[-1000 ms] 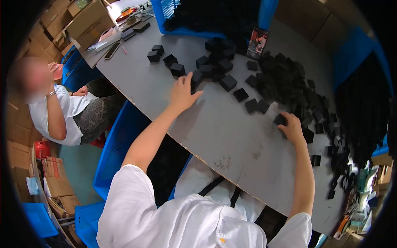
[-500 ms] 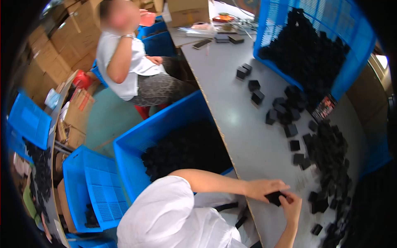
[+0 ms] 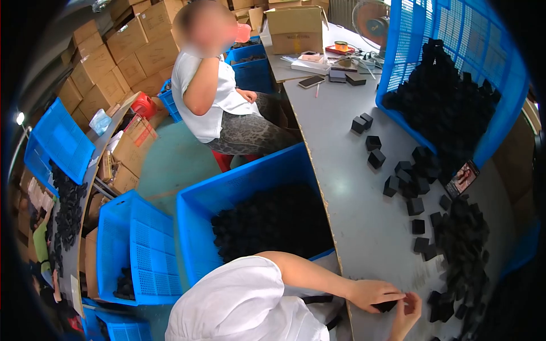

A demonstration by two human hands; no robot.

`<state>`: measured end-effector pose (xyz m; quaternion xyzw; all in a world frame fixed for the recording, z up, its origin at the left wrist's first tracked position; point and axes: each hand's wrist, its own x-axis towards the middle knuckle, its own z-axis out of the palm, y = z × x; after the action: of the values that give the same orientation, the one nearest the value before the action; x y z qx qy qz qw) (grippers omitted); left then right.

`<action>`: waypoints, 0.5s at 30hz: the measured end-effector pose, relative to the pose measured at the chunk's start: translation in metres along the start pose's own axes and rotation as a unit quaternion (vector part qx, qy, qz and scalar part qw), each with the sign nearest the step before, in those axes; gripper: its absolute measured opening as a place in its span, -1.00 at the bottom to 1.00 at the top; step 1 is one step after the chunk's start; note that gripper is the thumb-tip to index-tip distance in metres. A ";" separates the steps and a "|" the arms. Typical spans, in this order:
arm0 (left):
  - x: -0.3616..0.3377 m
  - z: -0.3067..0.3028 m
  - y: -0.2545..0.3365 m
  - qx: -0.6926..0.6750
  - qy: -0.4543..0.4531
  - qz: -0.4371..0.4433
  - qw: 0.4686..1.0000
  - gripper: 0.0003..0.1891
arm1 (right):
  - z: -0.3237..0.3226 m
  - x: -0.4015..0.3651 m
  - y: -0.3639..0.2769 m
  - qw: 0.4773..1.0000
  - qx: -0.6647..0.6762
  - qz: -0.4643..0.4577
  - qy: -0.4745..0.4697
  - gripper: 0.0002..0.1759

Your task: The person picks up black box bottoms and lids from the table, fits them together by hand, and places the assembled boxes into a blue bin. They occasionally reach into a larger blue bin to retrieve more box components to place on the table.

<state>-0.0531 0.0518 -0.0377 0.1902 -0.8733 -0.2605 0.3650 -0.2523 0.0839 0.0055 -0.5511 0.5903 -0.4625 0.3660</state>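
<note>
Low on the grey table, my left hand (image 3: pixel 372 293) reaches in from the white sleeve with its fingers closed over a small black block (image 3: pixel 385 306). My right hand (image 3: pixel 406 317) meets it from below, thumb and fingers pinched at the block's near edge. Fingers partly cover the block. To the right lies a long heap of black blocks (image 3: pixel 463 244). Several loose black blocks (image 3: pixel 415 206) are scattered above my hands, reaching up toward a tipped blue crate (image 3: pixel 495 142) with more black pieces inside.
A large blue bin (image 3: pixel 196 199) of black blocks stands beside the table edge. A phone (image 3: pixel 463 178) with a lit screen leans at the blocks. Across the bin sits a person (image 3: pixel 199 94) in white, raising a red cup. Boxes (image 3: pixel 294 31) and a fan (image 3: pixel 372 23) stand behind.
The view has shifted, so the table and bins appear lower and farther right. My hands stay together at the black block, with more of it covered by my left fingers.
</note>
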 end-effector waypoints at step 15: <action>0.002 0.004 -0.001 0.024 -0.046 0.030 0.998 -0.20 | -0.012 0.012 0.013 0.933 -0.317 -0.163 0.058 -0.80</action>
<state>-0.0572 0.0518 -0.0400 0.1605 -0.9005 -0.2367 0.3277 -0.2694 0.0733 -0.0021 -0.6994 0.6282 -0.3362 0.0571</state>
